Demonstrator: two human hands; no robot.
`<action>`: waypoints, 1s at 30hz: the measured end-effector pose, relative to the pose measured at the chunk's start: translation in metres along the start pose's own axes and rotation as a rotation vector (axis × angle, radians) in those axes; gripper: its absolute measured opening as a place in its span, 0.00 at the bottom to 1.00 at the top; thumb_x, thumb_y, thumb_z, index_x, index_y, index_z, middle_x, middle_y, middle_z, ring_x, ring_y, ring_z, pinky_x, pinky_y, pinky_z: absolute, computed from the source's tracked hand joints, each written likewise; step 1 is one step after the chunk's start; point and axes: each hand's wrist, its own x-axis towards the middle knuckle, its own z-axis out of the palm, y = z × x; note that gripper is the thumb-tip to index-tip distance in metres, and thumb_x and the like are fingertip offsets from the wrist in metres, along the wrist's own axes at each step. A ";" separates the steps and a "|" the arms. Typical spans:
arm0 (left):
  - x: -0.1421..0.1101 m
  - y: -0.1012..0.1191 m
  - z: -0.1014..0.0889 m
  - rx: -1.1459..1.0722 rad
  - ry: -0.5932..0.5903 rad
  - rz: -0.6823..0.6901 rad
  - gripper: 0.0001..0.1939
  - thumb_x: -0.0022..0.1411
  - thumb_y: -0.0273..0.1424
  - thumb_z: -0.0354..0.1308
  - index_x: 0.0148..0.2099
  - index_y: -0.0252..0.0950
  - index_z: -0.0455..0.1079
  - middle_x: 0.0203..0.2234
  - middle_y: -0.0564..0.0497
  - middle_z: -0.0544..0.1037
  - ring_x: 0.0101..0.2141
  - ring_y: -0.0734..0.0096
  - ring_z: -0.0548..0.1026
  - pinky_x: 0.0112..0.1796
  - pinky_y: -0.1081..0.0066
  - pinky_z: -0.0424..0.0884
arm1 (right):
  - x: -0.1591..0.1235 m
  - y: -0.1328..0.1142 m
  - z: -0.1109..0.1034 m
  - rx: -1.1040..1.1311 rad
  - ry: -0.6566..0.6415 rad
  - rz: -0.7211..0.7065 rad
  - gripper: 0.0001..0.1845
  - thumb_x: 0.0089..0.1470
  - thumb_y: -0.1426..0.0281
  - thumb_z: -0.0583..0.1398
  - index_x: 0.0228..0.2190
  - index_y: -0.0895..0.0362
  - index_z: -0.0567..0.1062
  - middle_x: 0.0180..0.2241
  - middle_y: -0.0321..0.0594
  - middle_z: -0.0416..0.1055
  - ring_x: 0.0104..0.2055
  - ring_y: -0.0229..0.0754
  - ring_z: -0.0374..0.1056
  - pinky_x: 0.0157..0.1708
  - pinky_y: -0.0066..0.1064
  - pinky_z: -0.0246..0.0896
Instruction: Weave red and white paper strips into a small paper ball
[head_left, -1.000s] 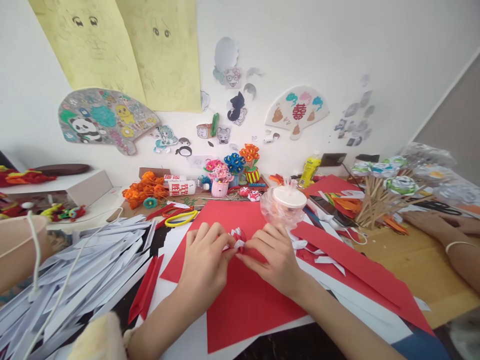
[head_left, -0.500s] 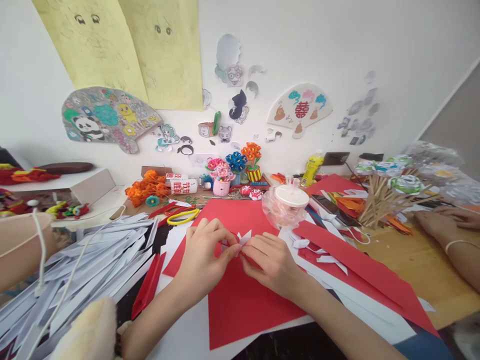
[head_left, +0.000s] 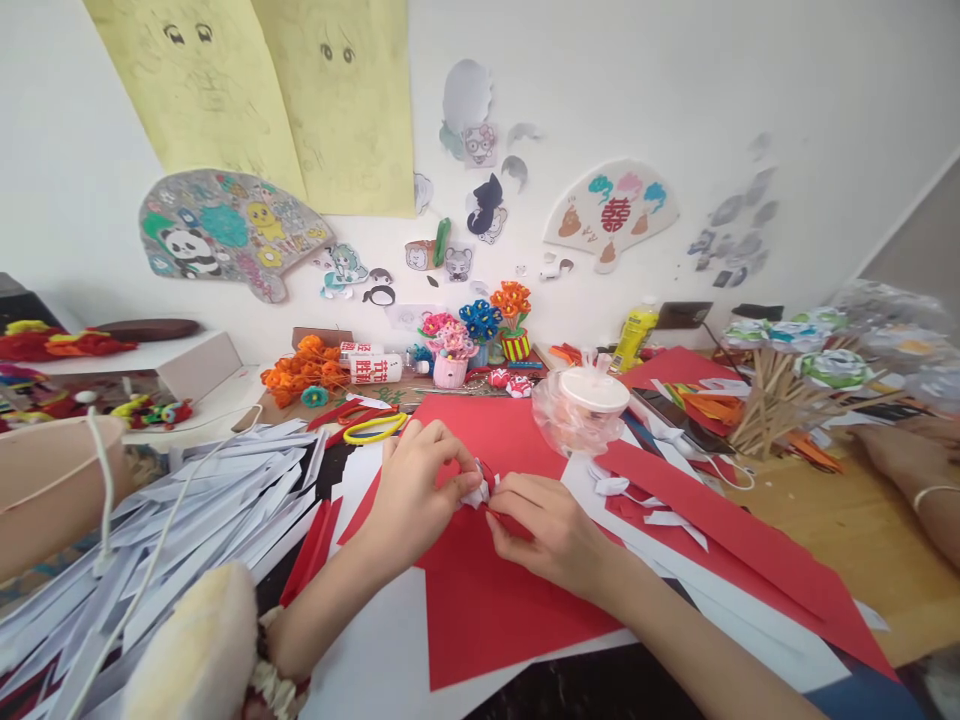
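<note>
Between my two hands is a small folded piece of white and red paper (head_left: 477,492), partly covered by fingers. My left hand (head_left: 421,488) pinches its white part between thumb and fingertips. On the other side, my right hand (head_left: 553,528) is closed with thumb and forefinger at the red edge of the same piece. Both hands are just above a large red paper sheet (head_left: 480,625), which lies over white sheets. To the left, beside my left forearm, are folded red paper strips (head_left: 319,545).
White paper strips (head_left: 217,530) are heaped at the left, near yellow-handled scissors (head_left: 375,428). A lidded cup in clear plastic (head_left: 592,395) stands beyond my right hand. Small flower pots (head_left: 451,368) line the wall. Another person's hand (head_left: 896,455) rests at the far right.
The folded paper has turned: its white points stuck up before, and now a crumpled white part and a curved red edge show. The view has shifted slightly left.
</note>
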 end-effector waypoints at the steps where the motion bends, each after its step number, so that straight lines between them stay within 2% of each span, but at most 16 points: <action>1: 0.000 0.000 0.000 -0.012 0.002 0.013 0.07 0.59 0.28 0.58 0.28 0.38 0.70 0.30 0.52 0.72 0.37 0.62 0.66 0.38 0.63 0.58 | 0.000 0.000 0.000 -0.001 0.002 0.004 0.07 0.59 0.77 0.52 0.30 0.57 0.68 0.27 0.39 0.68 0.29 0.38 0.64 0.27 0.28 0.59; 5: -0.002 0.000 0.004 -0.114 -0.010 0.096 0.07 0.62 0.28 0.55 0.30 0.38 0.68 0.34 0.51 0.74 0.38 0.62 0.68 0.40 0.63 0.62 | 0.001 -0.002 0.001 -0.098 0.039 0.060 0.07 0.57 0.76 0.53 0.28 0.57 0.68 0.25 0.37 0.68 0.26 0.37 0.61 0.26 0.29 0.54; 10: -0.006 -0.002 0.014 -0.129 -0.033 0.087 0.07 0.65 0.29 0.50 0.33 0.38 0.64 0.34 0.52 0.74 0.36 0.65 0.71 0.38 0.65 0.64 | 0.001 -0.003 0.005 -0.209 0.047 0.100 0.11 0.57 0.76 0.53 0.23 0.57 0.67 0.21 0.34 0.63 0.22 0.36 0.56 0.22 0.30 0.47; 13: -0.007 -0.003 0.015 -0.059 -0.003 0.093 0.08 0.66 0.28 0.49 0.33 0.38 0.65 0.38 0.52 0.74 0.37 0.65 0.72 0.39 0.64 0.63 | 0.001 -0.003 0.005 -0.147 -0.022 0.083 0.13 0.59 0.77 0.51 0.24 0.57 0.67 0.22 0.35 0.63 0.23 0.36 0.57 0.23 0.29 0.49; 17: -0.009 -0.004 0.014 0.001 0.000 0.094 0.10 0.67 0.27 0.47 0.33 0.38 0.66 0.43 0.51 0.73 0.41 0.64 0.72 0.42 0.61 0.60 | 0.002 -0.003 0.004 -0.089 -0.048 0.057 0.13 0.59 0.77 0.50 0.24 0.57 0.66 0.23 0.35 0.64 0.23 0.36 0.58 0.23 0.28 0.50; 21: -0.010 -0.005 0.014 -0.021 0.001 0.086 0.10 0.67 0.26 0.47 0.33 0.38 0.65 0.42 0.51 0.72 0.42 0.64 0.72 0.42 0.61 0.58 | 0.002 -0.003 0.004 -0.076 -0.058 0.046 0.13 0.59 0.78 0.50 0.24 0.57 0.66 0.22 0.35 0.64 0.23 0.37 0.58 0.23 0.28 0.52; 30: -0.009 -0.003 0.014 -0.055 0.019 0.086 0.09 0.65 0.25 0.50 0.31 0.38 0.66 0.38 0.53 0.73 0.38 0.66 0.72 0.41 0.62 0.58 | 0.001 -0.002 0.006 -0.077 -0.094 0.028 0.12 0.58 0.78 0.51 0.25 0.57 0.67 0.22 0.35 0.64 0.23 0.37 0.58 0.24 0.29 0.53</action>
